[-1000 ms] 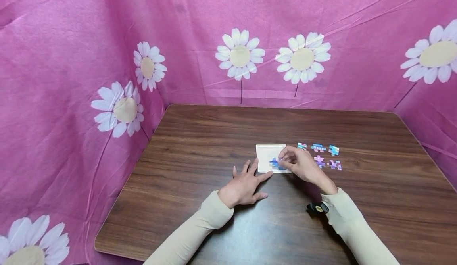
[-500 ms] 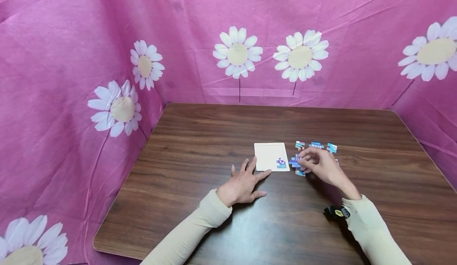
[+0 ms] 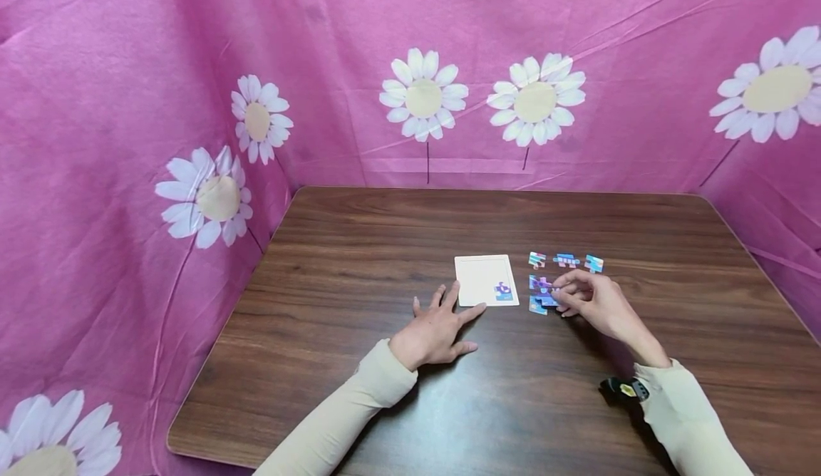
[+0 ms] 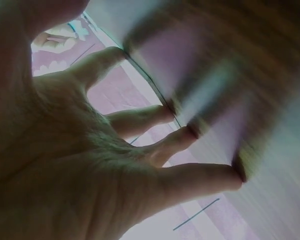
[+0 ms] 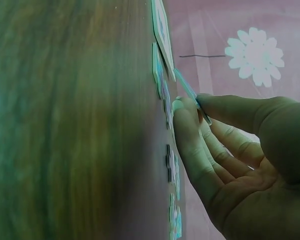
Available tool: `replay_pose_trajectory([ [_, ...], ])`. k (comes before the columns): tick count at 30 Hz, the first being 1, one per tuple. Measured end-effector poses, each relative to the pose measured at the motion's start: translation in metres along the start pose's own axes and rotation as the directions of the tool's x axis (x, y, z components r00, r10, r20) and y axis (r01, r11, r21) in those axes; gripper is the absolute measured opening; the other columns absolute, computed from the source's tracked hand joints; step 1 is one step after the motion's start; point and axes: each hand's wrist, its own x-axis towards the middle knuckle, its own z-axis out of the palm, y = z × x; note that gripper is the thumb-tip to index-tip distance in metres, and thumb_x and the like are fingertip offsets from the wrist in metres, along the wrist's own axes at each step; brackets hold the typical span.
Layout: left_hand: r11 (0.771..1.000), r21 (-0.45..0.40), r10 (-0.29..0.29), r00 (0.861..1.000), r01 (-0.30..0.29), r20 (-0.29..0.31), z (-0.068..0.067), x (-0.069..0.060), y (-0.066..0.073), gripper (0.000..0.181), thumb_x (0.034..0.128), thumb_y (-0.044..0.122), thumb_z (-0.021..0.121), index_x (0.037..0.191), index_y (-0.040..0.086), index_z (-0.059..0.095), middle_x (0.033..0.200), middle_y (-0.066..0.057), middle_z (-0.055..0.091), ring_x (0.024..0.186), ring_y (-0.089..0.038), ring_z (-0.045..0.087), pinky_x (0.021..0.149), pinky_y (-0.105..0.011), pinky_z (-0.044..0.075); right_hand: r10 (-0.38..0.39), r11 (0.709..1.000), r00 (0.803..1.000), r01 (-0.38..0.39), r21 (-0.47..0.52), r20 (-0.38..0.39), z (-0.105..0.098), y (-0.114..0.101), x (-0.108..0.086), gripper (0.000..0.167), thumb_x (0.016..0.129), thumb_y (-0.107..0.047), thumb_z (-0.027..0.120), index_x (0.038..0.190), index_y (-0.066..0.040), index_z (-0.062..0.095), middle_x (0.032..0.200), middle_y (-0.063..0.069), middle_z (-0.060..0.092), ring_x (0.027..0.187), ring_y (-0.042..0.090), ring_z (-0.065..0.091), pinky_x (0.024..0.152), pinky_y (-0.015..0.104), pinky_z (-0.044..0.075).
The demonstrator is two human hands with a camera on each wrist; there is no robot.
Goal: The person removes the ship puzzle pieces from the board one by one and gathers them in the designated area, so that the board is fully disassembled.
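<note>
My right hand (image 3: 603, 306) pinches a blue jigsaw puzzle piece (image 3: 548, 299) between thumb and fingers. In the right wrist view this puzzle piece (image 5: 185, 85) is tilted and raised off the table. Below and around it lie loose puzzle pieces, partly covered by the hand. My left hand (image 3: 432, 335) is spread out, its fingertips resting on the table and at the near left edge of a white puzzle board (image 3: 477, 276). One purple and blue piece (image 3: 503, 292) sits in the board's near right corner. From the left wrist, the fingers look straight and apart.
Right of the board, a row of loose pieces includes one at the left (image 3: 537, 259), one in the middle (image 3: 566, 260) and one at the right (image 3: 594, 263). A pink flowered cloth (image 3: 346, 105) hangs behind the brown wooden table (image 3: 359, 248).
My right hand has moved right from over the board to the loose pieces, carrying the blue puzzle piece. The corner piece stays on the board. My left hand keeps its place.
</note>
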Motion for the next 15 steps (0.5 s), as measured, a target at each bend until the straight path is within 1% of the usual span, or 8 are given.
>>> replay_pose_trajectory([
  [3,1.0,0.011,-0.003,1.0,0.003,-0.006,0.0,0.0,0.001,0.068,0.0998,0.056,0.062,0.161,0.044,0.035,0.173,-0.017,0.021,0.158,-0.042,0.03,0.107,-0.075,0.042,-0.003,1.0,1.0,0.003,0.004,-0.012,-0.002,0.001,-0.003,0.021,0.1,-0.01,0.07,0.115,0.004,0.067,0.092,0.02,0.078,0.068,0.009,0.075,0.056,0.031,0.059],
  [10,1.0,0.014,-0.001,1.0,0.001,0.0,0.0,-0.001,0.001,0.068,0.1003,0.056,0.061,0.161,0.044,0.034,0.174,-0.016,0.02,0.158,-0.041,0.03,0.108,-0.075,0.041,-0.015,1.0,0.999,0.016,0.017,-0.032,-0.007,0.009,-0.012,0.019,0.099,-0.007,0.07,0.11,0.007,0.068,0.09,0.02,0.078,0.067,0.009,0.075,0.062,0.029,0.062],
  [15,1.0,0.01,0.006,1.0,-0.005,-0.012,-0.001,-0.001,0.001,0.068,0.0995,0.056,0.062,0.161,0.043,0.037,0.173,-0.017,0.021,0.157,-0.042,0.032,0.107,-0.075,0.043,-0.013,1.0,0.999,0.012,-0.016,-0.04,-0.01,0.012,-0.016,0.018,0.098,-0.008,0.072,0.11,0.006,0.07,0.088,0.016,0.078,0.066,0.008,0.075,0.062,0.027,0.061],
])
